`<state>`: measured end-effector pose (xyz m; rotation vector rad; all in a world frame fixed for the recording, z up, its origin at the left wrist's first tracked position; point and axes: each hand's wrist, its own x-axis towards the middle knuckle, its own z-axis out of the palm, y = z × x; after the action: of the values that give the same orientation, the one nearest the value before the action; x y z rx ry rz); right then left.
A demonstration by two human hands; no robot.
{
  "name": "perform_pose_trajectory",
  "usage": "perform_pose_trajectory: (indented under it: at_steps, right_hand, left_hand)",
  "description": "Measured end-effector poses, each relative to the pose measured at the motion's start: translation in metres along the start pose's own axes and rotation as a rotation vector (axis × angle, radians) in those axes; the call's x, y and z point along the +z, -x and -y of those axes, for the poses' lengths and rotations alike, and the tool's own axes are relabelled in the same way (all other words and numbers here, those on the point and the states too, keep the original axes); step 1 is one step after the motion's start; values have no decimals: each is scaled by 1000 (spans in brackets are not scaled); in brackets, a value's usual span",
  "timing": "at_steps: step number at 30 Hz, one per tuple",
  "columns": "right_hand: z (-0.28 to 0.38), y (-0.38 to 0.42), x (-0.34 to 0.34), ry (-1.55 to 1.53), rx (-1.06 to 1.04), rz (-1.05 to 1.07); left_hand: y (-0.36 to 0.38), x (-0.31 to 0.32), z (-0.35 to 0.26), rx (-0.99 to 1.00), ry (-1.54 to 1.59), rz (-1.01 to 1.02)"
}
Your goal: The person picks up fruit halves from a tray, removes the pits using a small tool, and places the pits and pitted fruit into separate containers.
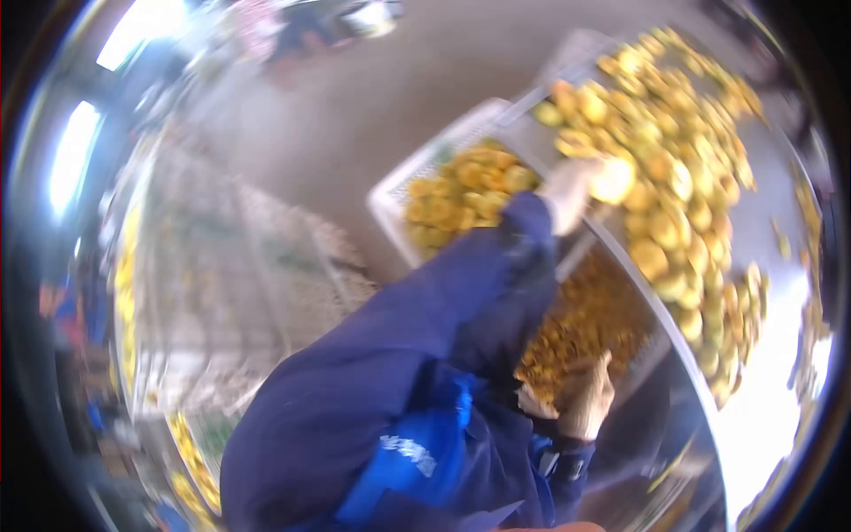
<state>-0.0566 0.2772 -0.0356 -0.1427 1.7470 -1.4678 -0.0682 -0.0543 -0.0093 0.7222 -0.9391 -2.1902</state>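
My left hand reaches over the metal table edge with its fingers closed around a pale yellow peach; blur hides whether it is whole or halved. Beside it lies a heap of yellow peaches, many apparently cut in half. Lower down, my right hand is curled over a bin of small orange-brown pieces, perhaps pits. What its fingers hold, if anything, is too blurred to make out. Both sleeves are dark blue.
A white crate filled with yellow-orange peaches stands against the table's left end. The raised metal rim curves between the bin and the heap. Large pale stacked crates stand at left. A blurred person is at the far top.
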Motion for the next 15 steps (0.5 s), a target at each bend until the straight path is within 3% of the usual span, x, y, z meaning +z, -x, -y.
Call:
perform_pose_trajectory:
  at_steps: [1,4,5,6,11,12,15]
  right_hand:
    - [19,7,7,-30,60,-57]
    - [42,16,8,114,-240,12]
    - [60,22,13,25,-90,29]
    - [71,22,16,20,-99,80]
    - [88,22,33,-108,-137,192]
    - [77,19,32,-159,-129,228]
    - [73,24,37,-185,-153,231]
  left_hand:
    - [21,0,-8,-74,56,109]
    - [64,-4,-9,-193,128,294]
    - [75,-2,-2,-152,117,308]
    - [81,0,5,-170,140,319]
    - [111,7,24,-220,83,331]
    - [116,8,29,-236,208,353]
    - [127,18,42,-133,59,144]
